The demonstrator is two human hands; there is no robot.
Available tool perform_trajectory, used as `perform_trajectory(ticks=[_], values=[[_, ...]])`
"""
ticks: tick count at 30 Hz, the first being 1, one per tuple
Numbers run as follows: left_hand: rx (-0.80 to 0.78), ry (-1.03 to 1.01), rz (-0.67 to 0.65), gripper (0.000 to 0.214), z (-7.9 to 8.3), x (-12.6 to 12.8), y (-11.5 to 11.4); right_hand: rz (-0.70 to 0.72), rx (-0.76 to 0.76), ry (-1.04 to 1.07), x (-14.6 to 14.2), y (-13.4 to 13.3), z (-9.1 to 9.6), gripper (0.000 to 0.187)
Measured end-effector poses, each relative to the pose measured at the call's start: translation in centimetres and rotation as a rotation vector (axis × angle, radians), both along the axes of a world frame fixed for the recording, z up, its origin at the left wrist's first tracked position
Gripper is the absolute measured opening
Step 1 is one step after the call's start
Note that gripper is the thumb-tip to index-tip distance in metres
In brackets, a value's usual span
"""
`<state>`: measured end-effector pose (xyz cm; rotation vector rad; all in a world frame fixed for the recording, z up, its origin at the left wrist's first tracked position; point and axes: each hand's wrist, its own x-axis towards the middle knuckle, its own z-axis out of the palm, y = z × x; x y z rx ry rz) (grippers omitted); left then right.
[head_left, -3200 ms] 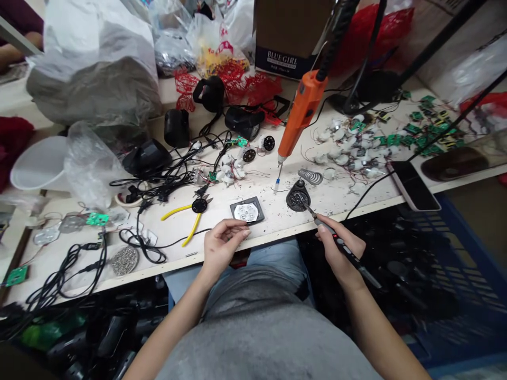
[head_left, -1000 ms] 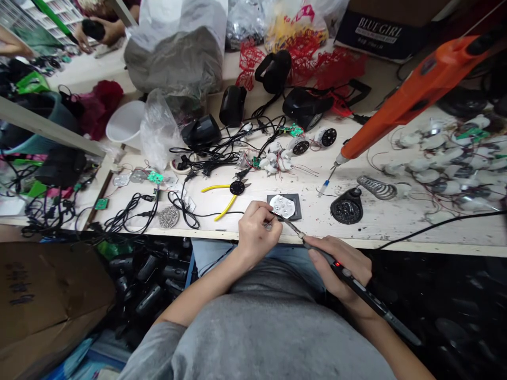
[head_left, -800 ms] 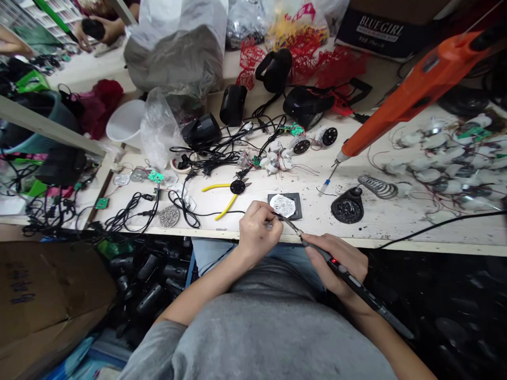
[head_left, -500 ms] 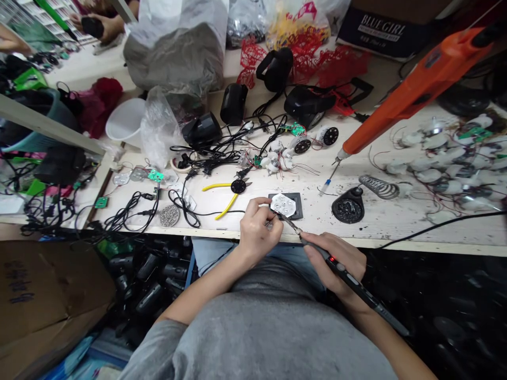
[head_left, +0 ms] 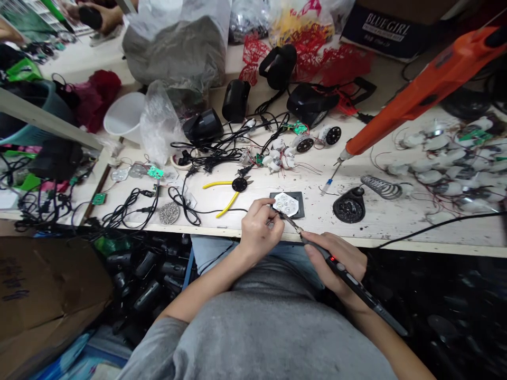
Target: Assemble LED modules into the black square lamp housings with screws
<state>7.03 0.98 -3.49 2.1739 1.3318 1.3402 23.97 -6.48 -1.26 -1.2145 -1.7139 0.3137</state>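
My right hand is closed around a black soldering iron with a small red light. Its metal tip reaches to the lower left edge of a white LED board with several round lenses. The board lies on a dark square block near the table's front edge. My left hand is closed in a pinch at the board's left side, against the iron's tip. A black cord runs in from the left to these fingers, but what they pinch is too small to make out.
Yellow-handled pliers lie left of my hands. An orange electric screwdriver hangs over the right side. A black iron stand with a coiled spring sits below it. Cords, wired white parts and a white bucket surround the work.
Both hands and the soldering iron keep nearly the same place at the board. The whole view has shifted slightly, and the hanging screwdriver appears a little farther right.
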Motion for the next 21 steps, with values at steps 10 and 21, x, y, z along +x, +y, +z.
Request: perform_trajectory(ticks=[10,21], values=[[0.028,0.024,0.009,0.018,-0.42,0.1,-0.14,-0.05,-0.042,0.006,-0.73,-0.24,0.47,0.026],[0.015,0.021,-0.015,0.017,-0.41,0.0,-0.18,-0.043,-0.047,0.004,-0.54,-0.1,0.41,0.028]])
